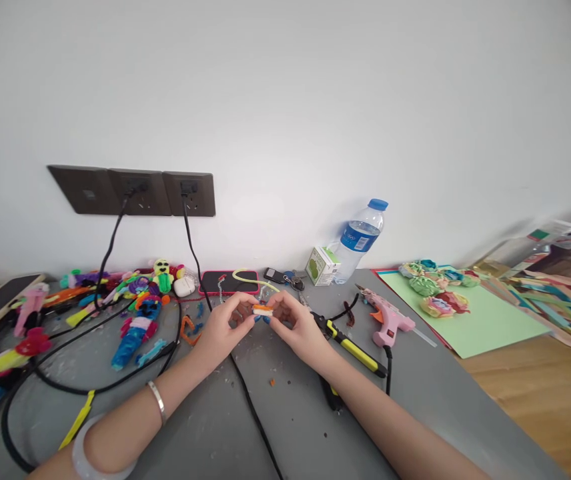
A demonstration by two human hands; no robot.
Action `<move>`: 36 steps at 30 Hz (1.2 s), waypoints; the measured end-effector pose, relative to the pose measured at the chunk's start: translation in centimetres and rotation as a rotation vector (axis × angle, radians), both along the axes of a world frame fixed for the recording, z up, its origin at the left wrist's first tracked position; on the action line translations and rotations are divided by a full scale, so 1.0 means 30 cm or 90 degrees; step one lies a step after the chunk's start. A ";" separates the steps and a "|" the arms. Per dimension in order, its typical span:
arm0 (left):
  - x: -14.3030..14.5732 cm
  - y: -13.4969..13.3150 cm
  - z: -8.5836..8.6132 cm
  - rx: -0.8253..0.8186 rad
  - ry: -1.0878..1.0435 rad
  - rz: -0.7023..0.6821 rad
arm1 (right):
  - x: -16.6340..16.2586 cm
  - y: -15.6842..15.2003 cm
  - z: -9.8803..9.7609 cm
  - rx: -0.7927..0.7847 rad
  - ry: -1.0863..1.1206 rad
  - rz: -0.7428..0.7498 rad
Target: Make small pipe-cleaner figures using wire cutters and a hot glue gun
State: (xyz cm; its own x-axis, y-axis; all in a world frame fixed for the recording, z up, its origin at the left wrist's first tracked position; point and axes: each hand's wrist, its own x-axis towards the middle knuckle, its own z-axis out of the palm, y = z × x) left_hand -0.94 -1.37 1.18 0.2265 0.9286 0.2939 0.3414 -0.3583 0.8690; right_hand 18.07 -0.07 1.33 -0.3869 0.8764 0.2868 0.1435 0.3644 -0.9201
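My left hand [226,328] and my right hand [299,328] meet above the middle of the grey mat [285,413]. Both pinch a small craft piece [263,310] with orange and white bands between their fingertips. A bangle and a thin bracelet ring my left wrist. A black and yellow tool [353,347] lies just right of my right hand. A pink glue gun [388,321] rests farther right. A black cable [250,400] runs under my hands toward the near edge.
Colourful pipe-cleaner figures [138,313] crowd the left side. A phone [228,281], earbud case, keys, small green carton [321,265] and water bottle [360,241] line the wall. Wall sockets [135,192] feed two cables. Green paper [475,313] with paper flowers lies right, over wooden floor.
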 end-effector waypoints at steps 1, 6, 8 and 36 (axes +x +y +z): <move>0.001 0.000 0.002 0.005 -0.002 0.000 | 0.001 0.000 -0.001 0.003 -0.002 0.002; -0.002 0.004 0.003 0.025 0.001 -0.009 | 0.001 -0.003 0.004 0.021 -0.002 0.008; -0.004 0.006 -0.003 0.030 -0.007 -0.011 | 0.002 -0.005 0.008 0.026 -0.001 0.008; 0.009 -0.012 0.012 -0.013 -0.051 -0.014 | 0.002 -0.005 0.000 -0.034 0.063 0.050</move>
